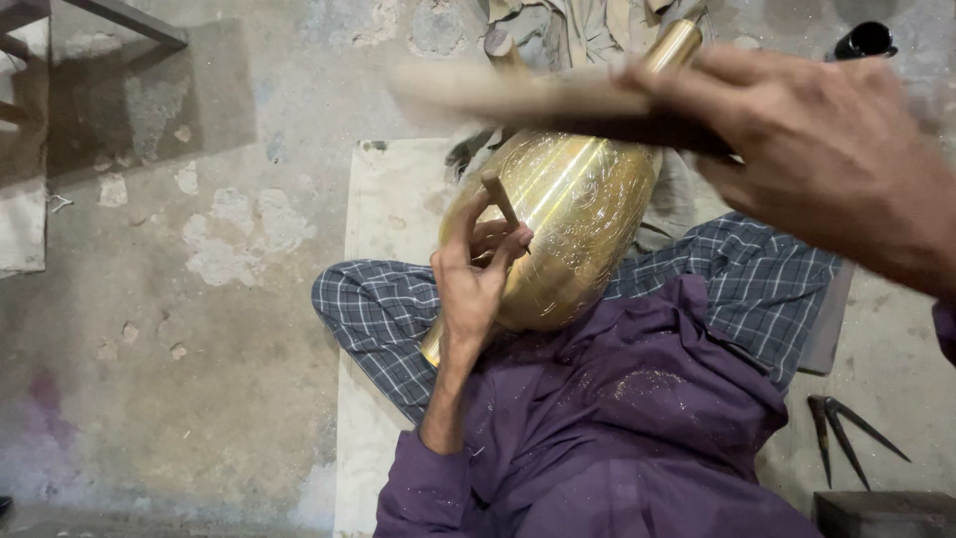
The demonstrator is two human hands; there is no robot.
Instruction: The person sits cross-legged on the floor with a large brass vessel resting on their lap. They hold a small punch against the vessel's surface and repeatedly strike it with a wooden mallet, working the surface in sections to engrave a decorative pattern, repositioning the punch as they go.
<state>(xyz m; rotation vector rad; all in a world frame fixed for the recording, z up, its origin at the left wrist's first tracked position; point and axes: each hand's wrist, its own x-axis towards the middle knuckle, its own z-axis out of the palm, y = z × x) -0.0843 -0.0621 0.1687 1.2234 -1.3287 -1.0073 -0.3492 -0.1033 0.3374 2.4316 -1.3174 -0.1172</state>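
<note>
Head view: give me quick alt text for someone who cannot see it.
Seen from above, a seated person's left hand holds a small chisel-like tool against a shiny brass vase lying across the lap. The right hand holds a blurred wooden mallet above it. Dark metal dividers lie on the concrete floor.

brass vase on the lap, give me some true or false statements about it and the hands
1. The left hand holds a short punch against the brass vase. True.
2. The right hand is empty. False: it grips a blurred wooden mallet.
3. The vase rests on the person's lap, over checked cloth. True.
4. A pair of dividers lies on the vase. False: it lies on the floor to the person's right.
</note>
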